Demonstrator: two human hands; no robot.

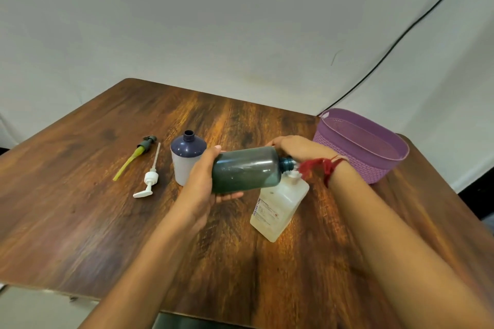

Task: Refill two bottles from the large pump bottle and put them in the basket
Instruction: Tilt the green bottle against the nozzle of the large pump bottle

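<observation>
A: Status of the pour?

B: Dark green bottle (246, 168) is held off the table (107, 222) at centre frame. Its long axis is nearly level, running left to right, base to the left and neck to the right, dipping slightly. The left grip (203, 176) is wrapped round the base end. The right grip (296, 148) is curled over the shoulder by the neck; its far-side fingers are hidden.

A: Receiving vessel?

B: Clear square bottle (278, 205), standing uncapped on the table just below and right of centre. Its neck sits directly under the green bottle's mouth, very close. I cannot tell whether they touch, or whether liquid is running.

A: What does the next move depend on?

B: My judgement: mouth-over-neck alignment. The right grip is nearer the mouth, so it steers; the left raises the base to control flow. If the base lifts too fast, liquid may overshoot the narrow neck.

A: Other items?

B: Blue-topped bottle (187, 147) stands open behind the left grip, apparently awaiting its turn. White pump (149, 181) and green pump (139, 152) lie at left. Purple basket (379, 171) is at right, beyond the right wrist, with nothing visible inside.

A: Progress?

B: Early; no bottle is in the basket.
</observation>
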